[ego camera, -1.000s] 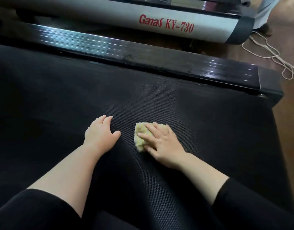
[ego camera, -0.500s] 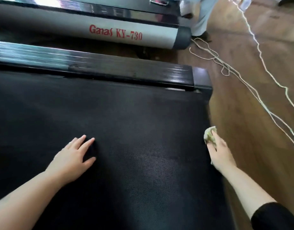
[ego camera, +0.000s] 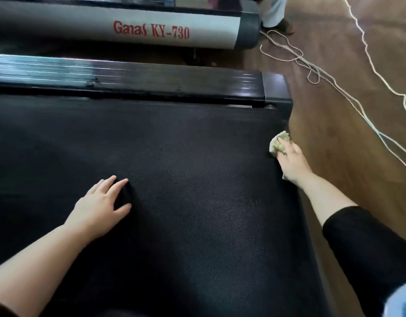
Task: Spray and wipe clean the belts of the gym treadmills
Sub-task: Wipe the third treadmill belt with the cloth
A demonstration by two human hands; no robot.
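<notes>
The black textured treadmill belt (ego camera: 186, 179) fills most of the head view. My left hand (ego camera: 101, 207) lies flat on it, palm down, fingers apart, holding nothing. My right hand (ego camera: 292, 162) is at the belt's right end edge, fingers pressing a crumpled yellow-white cloth (ego camera: 278, 145) against that edge. Part of the cloth is hidden under my fingers. No spray bottle is in view.
A glossy black side rail (ego camera: 128, 81) borders the belt's far side, ending in a black end cap (ego camera: 277, 90). Behind it lies a second treadmill (ego camera: 151, 32) marked "Ganas KY-730". White cords (ego camera: 311, 65) trail over the wooden floor (ego camera: 346, 133). Another person's feet (ego camera: 279, 24) stand at top.
My right hand has swept the cloth from the middle of the belt out to its right end edge. My left hand has stayed flat on the belt. The camera has turned right.
</notes>
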